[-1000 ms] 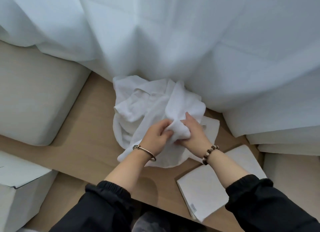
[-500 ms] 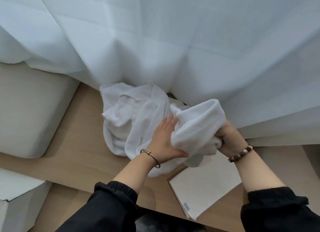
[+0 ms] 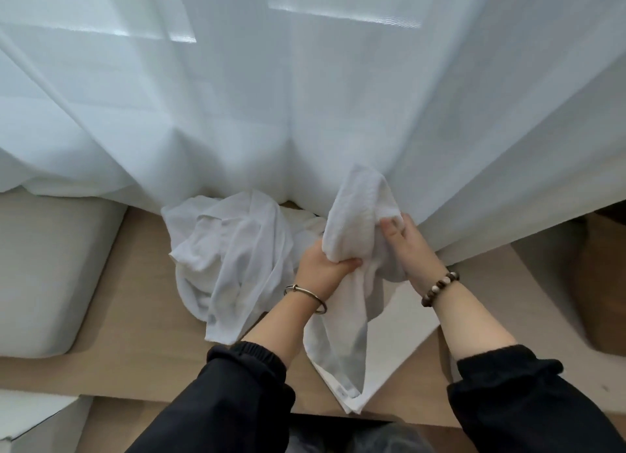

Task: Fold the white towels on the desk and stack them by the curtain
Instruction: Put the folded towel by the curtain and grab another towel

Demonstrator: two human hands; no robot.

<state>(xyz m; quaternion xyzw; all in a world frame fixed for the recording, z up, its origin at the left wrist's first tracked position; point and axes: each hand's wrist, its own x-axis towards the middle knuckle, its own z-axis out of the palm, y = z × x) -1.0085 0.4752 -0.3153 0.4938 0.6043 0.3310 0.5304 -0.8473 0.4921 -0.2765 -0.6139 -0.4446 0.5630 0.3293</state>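
I hold a crumpled white towel (image 3: 359, 215) up off the wooden desk (image 3: 135, 361), in front of the sheer white curtain (image 3: 305, 96). My left hand (image 3: 321, 269) grips its lower bunch from the left. My right hand (image 3: 404, 246) holds its right side, thumb curled into the cloth. A tail of the towel hangs down between my forearms. A heap of loose white towels (image 3: 230, 259) lies on the desk to the left of my hands, against the curtain's hem. A flat folded white towel (image 3: 393, 347) lies on the desk below my hands, partly hidden by the hanging tail.
A pale cushioned seat (image 3: 47, 269) flanks the desk on the left. A white box (image 3: 30, 422) sits at the lower left corner. Another cushioned edge and a brown surface (image 3: 596, 276) lie at the right. The curtain drapes onto the desk's back edge.
Both hands have lifted one towel out of the heap and raised it, and it now hangs longer between my arms. The camera has tilted up toward the curtain.
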